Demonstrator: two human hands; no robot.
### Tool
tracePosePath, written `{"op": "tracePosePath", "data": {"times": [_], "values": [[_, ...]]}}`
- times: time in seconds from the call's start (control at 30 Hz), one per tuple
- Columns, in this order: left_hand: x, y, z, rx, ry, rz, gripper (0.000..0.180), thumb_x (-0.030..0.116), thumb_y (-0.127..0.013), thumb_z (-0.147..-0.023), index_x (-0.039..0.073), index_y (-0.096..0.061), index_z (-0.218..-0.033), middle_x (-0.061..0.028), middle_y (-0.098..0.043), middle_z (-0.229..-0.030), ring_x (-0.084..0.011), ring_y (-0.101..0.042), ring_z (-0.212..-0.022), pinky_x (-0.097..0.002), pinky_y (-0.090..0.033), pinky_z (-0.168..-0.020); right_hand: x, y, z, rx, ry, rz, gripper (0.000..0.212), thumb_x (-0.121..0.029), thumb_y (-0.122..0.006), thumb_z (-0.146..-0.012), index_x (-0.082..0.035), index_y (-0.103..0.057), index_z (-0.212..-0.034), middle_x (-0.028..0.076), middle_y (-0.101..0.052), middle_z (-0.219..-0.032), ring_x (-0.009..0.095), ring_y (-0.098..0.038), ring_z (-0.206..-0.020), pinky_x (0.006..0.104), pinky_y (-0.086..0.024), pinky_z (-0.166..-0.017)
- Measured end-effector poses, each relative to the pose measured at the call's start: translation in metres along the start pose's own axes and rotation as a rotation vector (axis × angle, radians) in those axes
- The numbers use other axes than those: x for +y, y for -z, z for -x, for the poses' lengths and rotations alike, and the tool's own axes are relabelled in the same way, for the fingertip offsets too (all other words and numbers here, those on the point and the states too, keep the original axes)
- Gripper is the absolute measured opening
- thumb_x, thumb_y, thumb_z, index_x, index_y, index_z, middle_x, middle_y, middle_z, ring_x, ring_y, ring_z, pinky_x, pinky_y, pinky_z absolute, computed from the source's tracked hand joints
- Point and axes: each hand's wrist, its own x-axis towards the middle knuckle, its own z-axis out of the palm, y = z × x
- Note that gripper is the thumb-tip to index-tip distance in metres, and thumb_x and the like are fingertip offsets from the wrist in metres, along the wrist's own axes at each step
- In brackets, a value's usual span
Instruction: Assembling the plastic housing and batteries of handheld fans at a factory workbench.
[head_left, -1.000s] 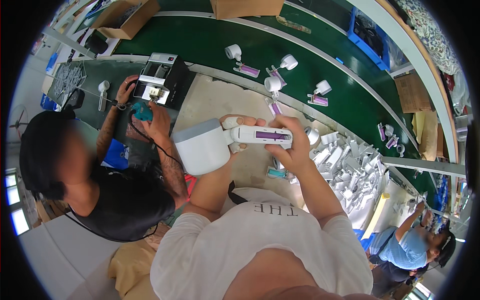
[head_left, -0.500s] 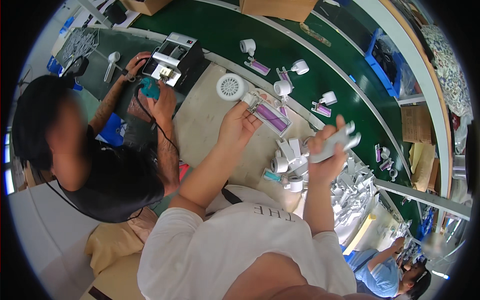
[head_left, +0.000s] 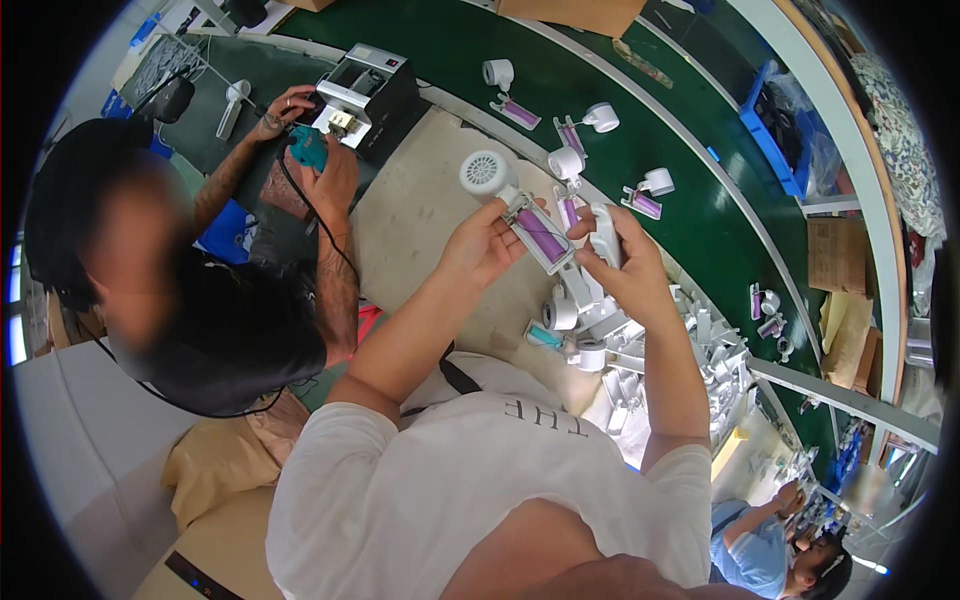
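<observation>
My left hand [head_left: 480, 245] grips a white handheld fan [head_left: 490, 174] by the neck of its handle. Its round slotted head points away from me. The handle lies uncovered, and a purple battery cell [head_left: 541, 236] with a thin dark wire shows inside it. Close beside the handle's lower end, my right hand [head_left: 637, 270] pinches a pale plastic handle cover [head_left: 605, 235] between thumb and fingers. The cover stands on edge, apart from or just touching the handle; I cannot tell which.
More uncovered fans [head_left: 566, 163] lie along the green conveyor [head_left: 450, 60]. Loose white shells [head_left: 690, 370] are heaped at my right, beside a fan with a teal cell [head_left: 545, 337]. On the left a co-worker holds a teal power tool [head_left: 308, 148] at a small machine [head_left: 370, 95].
My right hand has swung left with the cover and turned it, bringing it next to the fan handle. The fan in my left hand has shifted slightly right.
</observation>
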Motion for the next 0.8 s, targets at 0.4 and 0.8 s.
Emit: {"op": "tracePosePath", "data": {"times": [0.4,0.8], "values": [[-0.015,0.028,-0.002,0.105,0.062,-0.139,0.027,0.012,-0.040,-0.086,-0.004,-0.045,-0.106,-0.0183,-0.057,-0.101,-0.0260,-0.059,-0.091,-0.0392,-0.049,-0.081,0.004,-0.011,-0.016,-0.301,-0.262,0.411,0.040,-0.008,-0.064,-0.071,0.000,-0.051,-0.107,0.010,-0.059,-0.091,0.015,-0.056,-0.081,0.0276,-0.044,-0.073],[-0.016,0.041,-0.005,0.061,0.165,-0.159,0.026,0.014,-0.043,-0.084,0.000,-0.049,-0.105,-0.0130,-0.059,-0.096,-0.0212,-0.061,-0.085,-0.0354,-0.051,-0.075,0.031,-0.023,-0.032,-0.176,-0.236,0.181,0.044,-0.013,-0.064,-0.071,-0.002,-0.047,-0.110,0.012,-0.057,-0.088,0.021,-0.056,-0.081,0.0303,-0.043,-0.073]]}}
